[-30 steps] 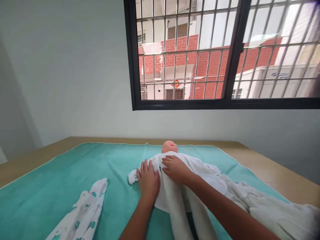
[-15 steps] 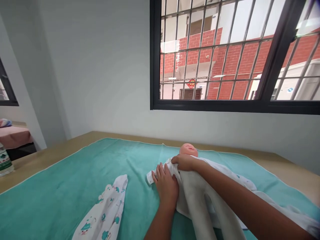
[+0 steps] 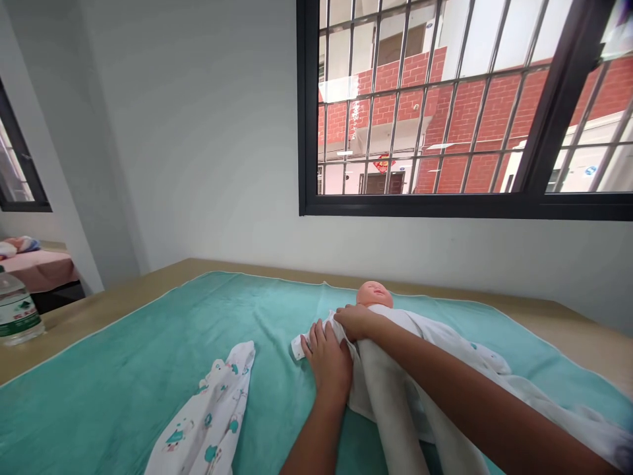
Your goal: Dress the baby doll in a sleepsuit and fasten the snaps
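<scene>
White garment (image 3: 361, 396) on doll (image 3: 374, 294); left fingers (image 3: 320, 339) spread atop; right fingers (image 3: 345, 316) curled, grip unclear.

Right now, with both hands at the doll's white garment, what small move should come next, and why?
I'd suggest the right hand ease the white garment flat: it looks gathered near that hand, while the left hand lies over the doll's sleeve.

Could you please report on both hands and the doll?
Left hand on white garment, fingers spread; right hand beside it, also on garment; doll face up on teal cloth; right forearm hiding part.
</scene>
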A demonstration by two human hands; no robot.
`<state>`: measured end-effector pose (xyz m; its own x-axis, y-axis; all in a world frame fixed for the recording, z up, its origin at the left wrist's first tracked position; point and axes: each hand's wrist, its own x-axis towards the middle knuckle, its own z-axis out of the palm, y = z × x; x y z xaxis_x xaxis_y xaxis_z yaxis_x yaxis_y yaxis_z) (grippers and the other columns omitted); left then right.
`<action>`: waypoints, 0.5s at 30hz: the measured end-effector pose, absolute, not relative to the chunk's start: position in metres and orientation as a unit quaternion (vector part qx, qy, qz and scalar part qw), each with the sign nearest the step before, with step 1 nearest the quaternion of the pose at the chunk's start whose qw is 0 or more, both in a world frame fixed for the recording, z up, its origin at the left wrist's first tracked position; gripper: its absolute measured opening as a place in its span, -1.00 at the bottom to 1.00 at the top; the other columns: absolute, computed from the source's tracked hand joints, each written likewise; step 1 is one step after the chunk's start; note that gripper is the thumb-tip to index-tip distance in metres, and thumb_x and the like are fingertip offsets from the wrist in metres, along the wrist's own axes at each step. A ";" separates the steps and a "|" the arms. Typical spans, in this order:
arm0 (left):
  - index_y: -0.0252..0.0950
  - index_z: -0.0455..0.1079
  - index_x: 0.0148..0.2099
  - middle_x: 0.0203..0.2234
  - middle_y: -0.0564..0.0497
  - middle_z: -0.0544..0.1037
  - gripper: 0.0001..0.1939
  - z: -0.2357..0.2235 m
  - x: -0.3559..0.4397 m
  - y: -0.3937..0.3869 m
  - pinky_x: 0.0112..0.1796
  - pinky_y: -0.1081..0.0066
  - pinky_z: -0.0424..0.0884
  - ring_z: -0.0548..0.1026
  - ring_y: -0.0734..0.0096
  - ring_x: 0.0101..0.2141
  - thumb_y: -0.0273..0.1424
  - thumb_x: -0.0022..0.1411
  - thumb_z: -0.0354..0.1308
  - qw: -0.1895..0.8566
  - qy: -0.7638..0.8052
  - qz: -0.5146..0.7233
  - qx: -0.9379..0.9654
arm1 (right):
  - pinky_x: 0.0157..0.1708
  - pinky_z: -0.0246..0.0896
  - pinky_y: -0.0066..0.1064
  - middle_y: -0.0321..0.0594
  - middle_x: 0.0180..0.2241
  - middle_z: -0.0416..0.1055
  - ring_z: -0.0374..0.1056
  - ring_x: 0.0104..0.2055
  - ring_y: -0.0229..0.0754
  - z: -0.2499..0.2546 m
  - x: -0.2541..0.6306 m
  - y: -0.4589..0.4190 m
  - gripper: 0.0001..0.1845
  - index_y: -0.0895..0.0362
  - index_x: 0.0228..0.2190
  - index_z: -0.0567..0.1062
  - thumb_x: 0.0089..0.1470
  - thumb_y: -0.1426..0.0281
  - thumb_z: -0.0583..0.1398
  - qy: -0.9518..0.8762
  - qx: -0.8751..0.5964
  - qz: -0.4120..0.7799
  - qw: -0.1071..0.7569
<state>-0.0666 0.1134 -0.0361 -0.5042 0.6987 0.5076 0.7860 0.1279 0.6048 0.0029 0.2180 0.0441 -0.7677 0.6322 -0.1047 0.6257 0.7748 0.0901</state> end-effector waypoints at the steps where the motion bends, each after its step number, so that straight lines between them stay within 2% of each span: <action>1: -0.29 0.35 0.08 0.11 -0.18 0.39 -0.61 -0.034 -0.071 0.113 0.19 -0.04 -0.07 0.25 0.10 0.15 -0.41 0.22 -0.02 0.050 -0.751 -0.456 -0.475 | -0.27 0.29 -0.18 0.01 -0.19 0.48 0.42 -0.15 0.16 0.044 0.003 0.217 -0.56 0.15 -0.30 0.53 -0.39 0.52 0.33 0.940 0.334 0.021 0.064; 5: -0.37 0.40 -0.03 -0.05 -0.23 0.47 -0.66 -0.028 -0.094 0.112 -0.01 0.15 0.28 0.41 0.14 -0.05 -0.50 0.23 -0.11 0.011 -0.775 -0.518 -0.362 | -0.30 0.27 -0.25 -0.04 -0.24 0.49 0.41 -0.13 0.11 0.050 0.006 0.217 -0.65 0.12 -0.37 0.52 -0.35 0.53 0.30 0.943 0.329 0.008 0.047; 8: -0.43 0.39 -0.07 -0.13 -0.26 0.47 -0.68 -0.028 -0.106 0.112 -0.04 0.16 0.30 0.42 0.10 -0.07 -0.40 0.27 -0.10 -0.008 -0.759 -0.561 -0.330 | -0.30 0.24 -0.28 -0.08 -0.29 0.50 0.41 -0.17 0.06 0.058 0.015 0.217 -0.75 0.10 -0.41 0.51 -0.29 0.48 0.28 0.944 0.328 0.002 0.037; 11: -0.43 0.32 -0.01 -0.05 -0.28 0.41 -0.61 -0.028 -0.109 0.112 0.03 0.16 0.27 0.35 0.10 0.04 -0.25 0.31 -0.12 -0.020 -0.730 -0.624 -0.278 | -0.29 0.21 -0.33 -0.14 -0.31 0.50 0.41 -0.22 -0.02 0.067 0.029 0.217 -0.76 0.09 -0.39 0.52 -0.26 0.43 0.27 0.946 0.324 -0.021 -0.011; 13: -0.42 0.25 0.06 0.00 -0.30 0.38 -0.53 -0.027 -0.108 0.112 0.01 0.20 0.30 0.35 0.11 0.05 -0.15 0.30 -0.12 -0.081 -0.717 -0.649 -0.242 | -0.28 0.19 -0.35 -0.17 -0.31 0.50 0.41 -0.24 -0.06 0.072 0.037 0.217 -0.75 0.07 -0.39 0.52 -0.26 0.42 0.27 0.945 0.321 -0.037 -0.046; 15: -0.39 0.26 0.04 -0.07 -0.26 0.44 -0.47 -0.025 -0.107 0.112 -0.08 0.24 0.35 0.43 0.15 -0.05 -0.05 0.29 -0.14 -0.166 -0.690 -0.661 -0.246 | -0.29 0.19 -0.37 -0.21 -0.31 0.51 0.41 -0.27 -0.08 0.075 0.042 0.216 -0.77 0.05 -0.41 0.50 -0.26 0.41 0.28 0.944 0.320 -0.048 -0.060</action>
<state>-0.1074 0.1122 -0.0253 -0.8239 0.5584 0.0964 0.1204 0.0062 0.9927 0.0421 0.2160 0.0751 -0.7885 0.6095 0.0831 0.5979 0.7911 -0.1290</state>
